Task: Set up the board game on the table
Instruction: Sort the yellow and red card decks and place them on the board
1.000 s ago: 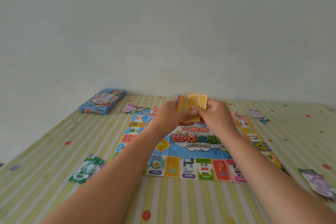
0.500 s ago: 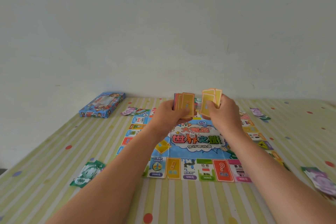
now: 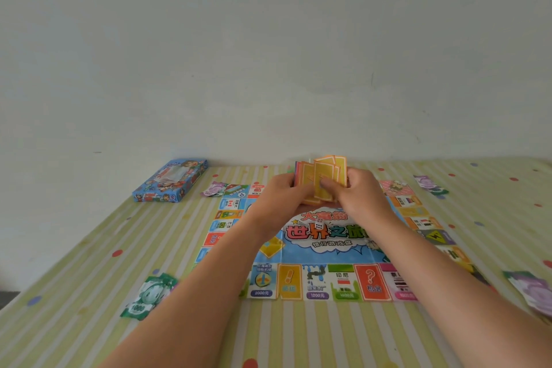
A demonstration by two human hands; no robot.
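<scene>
Striped table (image 3: 89, 323): board (image 3: 322, 251), box (image 3: 170, 181), banknotes (image 3: 149, 296).

Two bare forearms reach in from the bottom edge, with no sleeves, watch, bracelet or gloves on the parts that show. The left hand (image 3: 282, 193) and right hand (image 3: 360, 193) wear no rings that can be made out. The fingers (image 3: 327, 184) are short with plain, unpainted nails.

We see the board (image 3: 325, 251) flat on the table (image 3: 89, 278), die (image 3: 319, 223) on its centre. Box (image 3: 171, 181) sits far left by the wall. Banknotes (image 3: 148, 297) lie left of the board, more banknotes (image 3: 534, 290) right. Cards (image 3: 324, 179) held above the board's far half.
</scene>
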